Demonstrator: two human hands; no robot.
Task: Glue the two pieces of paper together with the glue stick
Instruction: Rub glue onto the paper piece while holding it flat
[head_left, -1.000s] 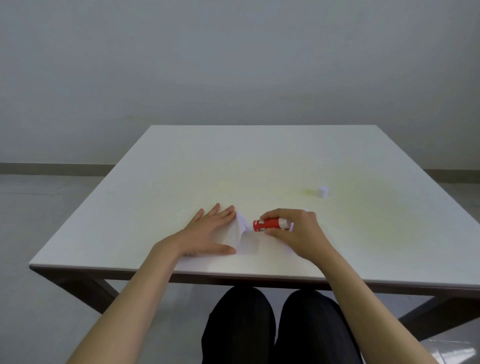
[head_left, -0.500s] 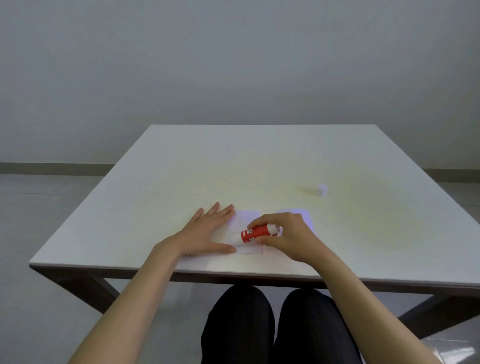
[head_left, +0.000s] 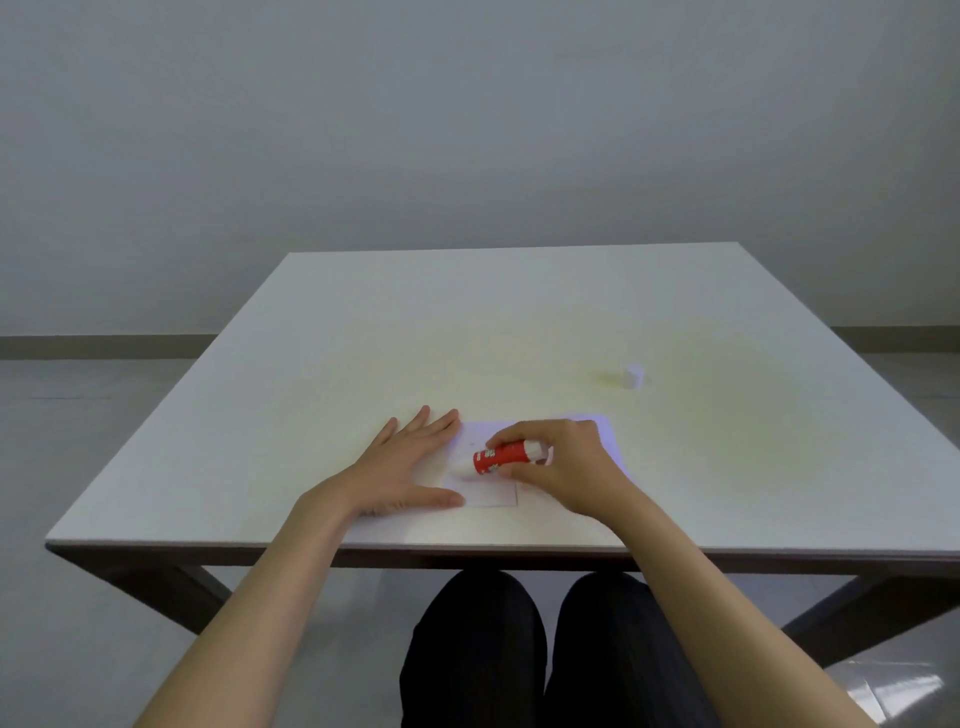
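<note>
A red glue stick (head_left: 501, 456) lies tilted in my right hand (head_left: 563, 465), its white tip down and to the left against a small white sheet of paper (head_left: 491, 493). My left hand (head_left: 402, 467) rests flat, fingers spread, on that sheet's left side. A second white sheet (head_left: 608, 441) lies to the right, mostly hidden under my right hand. Both sheets lie near the front edge of the white table (head_left: 519, 332).
The glue stick's white cap (head_left: 634, 376) stands apart on the table, further back and to the right. The table's front edge (head_left: 363, 546) runs just below my wrists. My legs in dark trousers (head_left: 545, 649) are under it.
The lifted paper edge has dropped flat. My right hand carried the glue stick left and down, tipping its end onto the left sheet. My left hand stayed in place.
</note>
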